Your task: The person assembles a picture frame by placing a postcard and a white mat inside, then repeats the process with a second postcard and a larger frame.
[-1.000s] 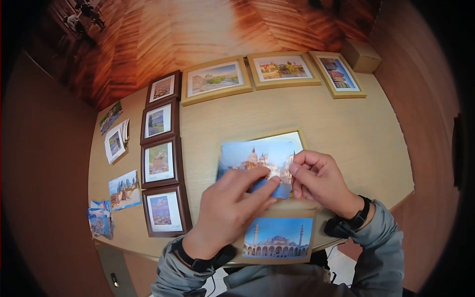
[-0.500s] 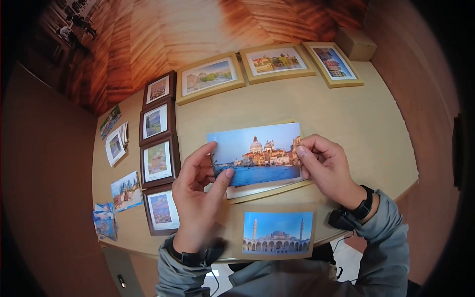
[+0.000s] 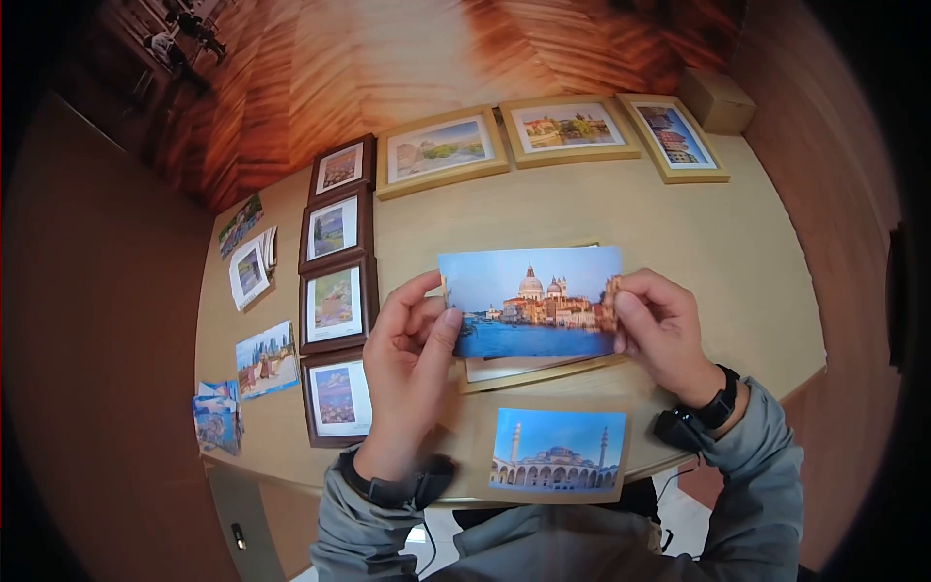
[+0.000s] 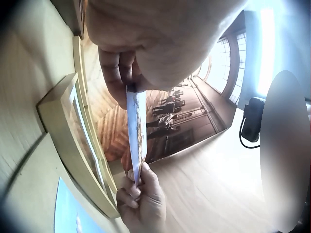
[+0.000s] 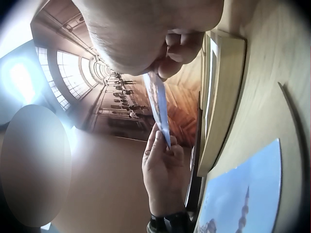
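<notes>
A photo print (image 3: 535, 325) of a domed waterfront city is held up in front of me. My left hand (image 3: 402, 354) pinches its left edge between thumb and fingers. The right edge is gripped the same way by my right hand (image 3: 664, 325). Seen in the left wrist view, the photo (image 4: 136, 136) stands almost edge-on, raised above the table. Partly hidden behind it lies a light wooden picture frame (image 3: 524, 378). Closer to my body, a photo of a mosque with minarets (image 3: 556, 451) lies on a brown board (image 3: 609, 493) at the table's front edge.
Dark brown framed pictures (image 3: 336, 301) stand in a column at the left. Three gold-framed pictures (image 3: 570, 155) line the far edge, near a cardboard box (image 3: 716, 102). Loose photos (image 3: 267, 361) and a small stack of prints (image 3: 250, 276) lie on the far left.
My left hand has gone from the photo's face to its left edge. The photo, blurred and low over the frame before, is now held up straight between both hands.
</notes>
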A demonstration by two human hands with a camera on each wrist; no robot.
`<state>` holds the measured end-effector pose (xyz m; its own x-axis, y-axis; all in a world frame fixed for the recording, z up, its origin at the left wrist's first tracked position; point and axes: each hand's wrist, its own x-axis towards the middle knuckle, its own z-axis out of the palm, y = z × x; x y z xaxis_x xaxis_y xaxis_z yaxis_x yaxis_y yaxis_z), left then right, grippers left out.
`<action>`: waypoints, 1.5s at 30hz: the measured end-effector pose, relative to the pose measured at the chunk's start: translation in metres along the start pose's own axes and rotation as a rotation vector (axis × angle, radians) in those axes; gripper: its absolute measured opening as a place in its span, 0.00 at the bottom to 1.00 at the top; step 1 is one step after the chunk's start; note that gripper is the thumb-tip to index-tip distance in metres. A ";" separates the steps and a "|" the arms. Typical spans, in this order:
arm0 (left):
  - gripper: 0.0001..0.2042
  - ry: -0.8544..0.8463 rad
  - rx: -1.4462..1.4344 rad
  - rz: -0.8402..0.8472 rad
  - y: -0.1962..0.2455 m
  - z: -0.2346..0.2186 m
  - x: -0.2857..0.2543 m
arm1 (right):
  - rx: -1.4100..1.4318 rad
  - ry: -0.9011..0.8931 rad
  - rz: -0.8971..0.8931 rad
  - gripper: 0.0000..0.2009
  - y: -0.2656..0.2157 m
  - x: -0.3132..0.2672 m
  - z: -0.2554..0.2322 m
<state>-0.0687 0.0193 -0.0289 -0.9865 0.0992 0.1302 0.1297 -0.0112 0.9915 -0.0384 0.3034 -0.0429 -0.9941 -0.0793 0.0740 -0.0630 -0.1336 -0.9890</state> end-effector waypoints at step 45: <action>0.12 -0.163 0.746 0.262 -0.002 -0.014 0.009 | -0.235 0.092 0.395 0.08 -0.011 0.043 -0.010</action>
<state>-0.0795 0.0061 -0.0300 -0.8951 0.3304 0.2994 0.4444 0.6068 0.6590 -0.0814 0.3114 -0.0304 -0.9488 0.0107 -0.3156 0.3146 0.1177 -0.9419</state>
